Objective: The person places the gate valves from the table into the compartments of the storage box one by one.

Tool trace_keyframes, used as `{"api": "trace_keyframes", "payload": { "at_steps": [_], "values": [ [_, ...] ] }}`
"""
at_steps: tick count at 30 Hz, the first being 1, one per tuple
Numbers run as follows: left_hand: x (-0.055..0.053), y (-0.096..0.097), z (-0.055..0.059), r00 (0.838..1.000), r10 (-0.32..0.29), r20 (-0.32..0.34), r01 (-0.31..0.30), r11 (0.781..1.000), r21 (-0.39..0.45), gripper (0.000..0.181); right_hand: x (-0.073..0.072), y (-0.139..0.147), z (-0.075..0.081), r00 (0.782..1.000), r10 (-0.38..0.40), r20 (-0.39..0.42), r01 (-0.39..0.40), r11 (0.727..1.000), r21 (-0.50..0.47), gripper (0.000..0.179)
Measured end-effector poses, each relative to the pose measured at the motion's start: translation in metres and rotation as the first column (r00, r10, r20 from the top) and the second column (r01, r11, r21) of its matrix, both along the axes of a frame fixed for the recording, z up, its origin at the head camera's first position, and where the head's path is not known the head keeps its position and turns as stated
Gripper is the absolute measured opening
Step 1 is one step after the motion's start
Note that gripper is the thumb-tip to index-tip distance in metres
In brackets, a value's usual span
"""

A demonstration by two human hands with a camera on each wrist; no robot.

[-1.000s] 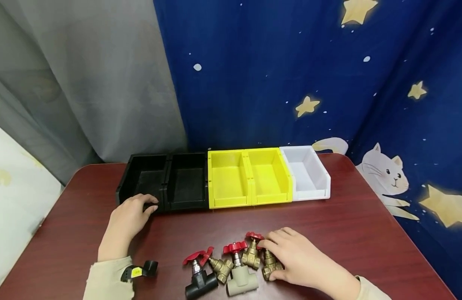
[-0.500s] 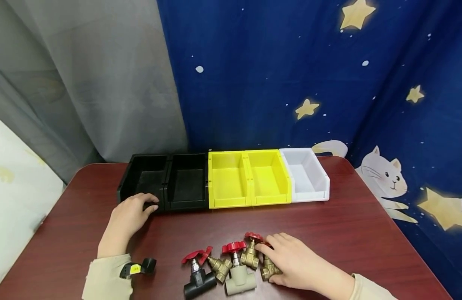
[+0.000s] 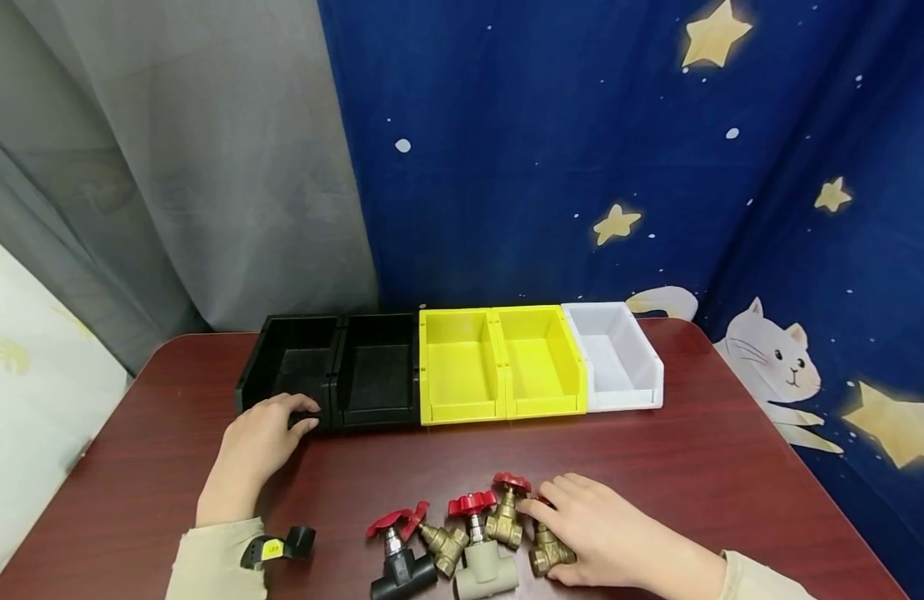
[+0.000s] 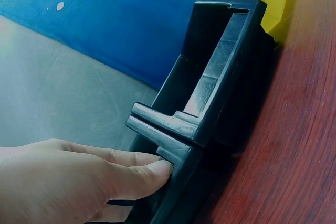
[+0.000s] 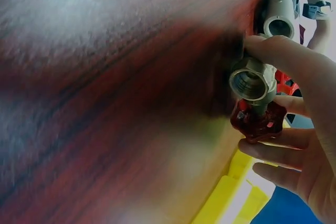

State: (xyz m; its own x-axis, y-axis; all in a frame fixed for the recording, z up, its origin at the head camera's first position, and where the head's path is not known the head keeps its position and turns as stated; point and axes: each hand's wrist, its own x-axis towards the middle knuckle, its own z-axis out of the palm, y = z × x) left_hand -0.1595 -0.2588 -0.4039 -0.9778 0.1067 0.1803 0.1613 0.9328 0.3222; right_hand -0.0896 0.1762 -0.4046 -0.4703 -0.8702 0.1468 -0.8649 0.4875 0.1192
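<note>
At the front wall of the leftmost black bin, my left hand pinches the rim. In the left wrist view the thumb lies against that wall. My right hand grips a brass gate valve on the table. The right wrist view has its thumb by the threaded brass end and its fingers around the red handwheel. Left of it stand another brass valve, a grey tee valve, a tilted brass valve and a black tee valve, all with red handles.
Right of the leftmost bin, a second black bin, two yellow bins and a white bin form a row along the back of the reddish table. Curtains hang behind it.
The view shifts slightly. My left hand stays at the black bin's rim, and my right hand stays on the brass valve with barely any movement.
</note>
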Motion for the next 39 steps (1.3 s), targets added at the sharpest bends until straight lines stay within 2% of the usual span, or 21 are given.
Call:
{"api": "trace_keyframes", "payload": {
  "at_steps": [7, 13, 23, 27, 32, 39],
  "values": [
    [0.001, -0.002, 0.001, 1.000, -0.006, -0.005, 0.006, 1.000, -0.010, 0.016, -0.002, 0.006, 0.009, 1.000, 0.006, -0.019, -0.006, 1.000, -0.027, 0.071],
    [0.001, -0.002, 0.002, 1.000, 0.000, -0.007, 0.000, 1.000, -0.018, 0.015, -0.011, 0.019, 0.021, 0.999, -0.003, -0.045, 0.002, 1.000, -0.010, 0.068],
    [0.001, -0.001, 0.002, 1.000, 0.004, -0.005, -0.004, 1.000, -0.005, 0.015, -0.038, 0.049, 0.047, 0.999, -0.027, -0.025, 0.028, 0.997, 0.066, 0.067],
    [0.001, 0.001, 0.002, 1.000, 0.002, -0.004, -0.002, 1.000, -0.004, 0.016, -0.049, 0.057, 0.054, 0.999, -0.039, 0.004, 0.039, 0.996, 0.083, 0.068],
    [0.000, 0.002, 0.002, 1.000, 0.005, 0.002, -0.005, 1.000, -0.003, 0.016, -0.064, 0.070, 0.058, 1.000, -0.021, -0.018, 0.021, 0.999, 0.049, 0.071],
    [0.000, 0.002, 0.001, 1.000, 0.012, 0.007, -0.012, 1.000, 0.003, 0.017, -0.090, 0.085, 0.067, 0.997, -0.077, -0.015, 0.078, 0.995, 0.069, 0.067]
  ]
}}
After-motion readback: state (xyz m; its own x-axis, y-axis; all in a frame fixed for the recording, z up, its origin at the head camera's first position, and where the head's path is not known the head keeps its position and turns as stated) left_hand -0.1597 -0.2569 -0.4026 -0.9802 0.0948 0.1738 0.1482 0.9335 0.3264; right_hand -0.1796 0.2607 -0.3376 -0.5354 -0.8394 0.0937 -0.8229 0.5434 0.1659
